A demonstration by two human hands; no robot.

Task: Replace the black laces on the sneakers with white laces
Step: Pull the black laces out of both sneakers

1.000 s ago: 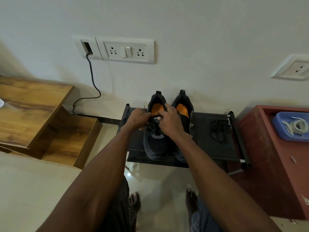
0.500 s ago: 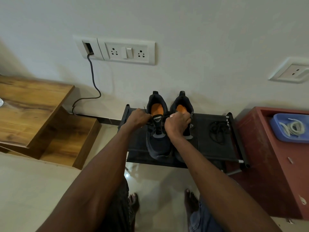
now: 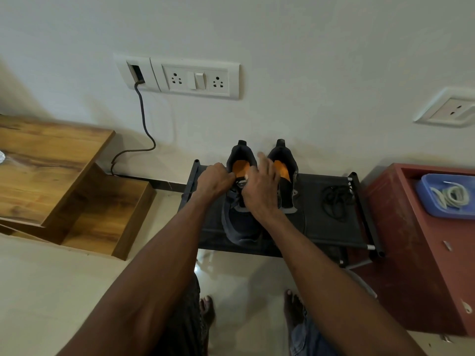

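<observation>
On the black fabric shoe rack (image 3: pixel 331 235), left hand (image 3: pixel 214 182) pinches the dark sneaker's black lace (image 3: pixel 237 182); right hand (image 3: pixel 262 187) has just released, fingers spread — unlacing continues.

The sneakers (image 3: pixel 239 222) look of matt dark cloth. The shoe rack (image 3: pixel 331 227) has cloth shelf and metal tubes. Wooden shelf (image 3: pixel 51 160) is grained; floor (image 3: pixel 38 291) glossy; tray (image 3: pixel 437 209) smooth blue plastic.
</observation>
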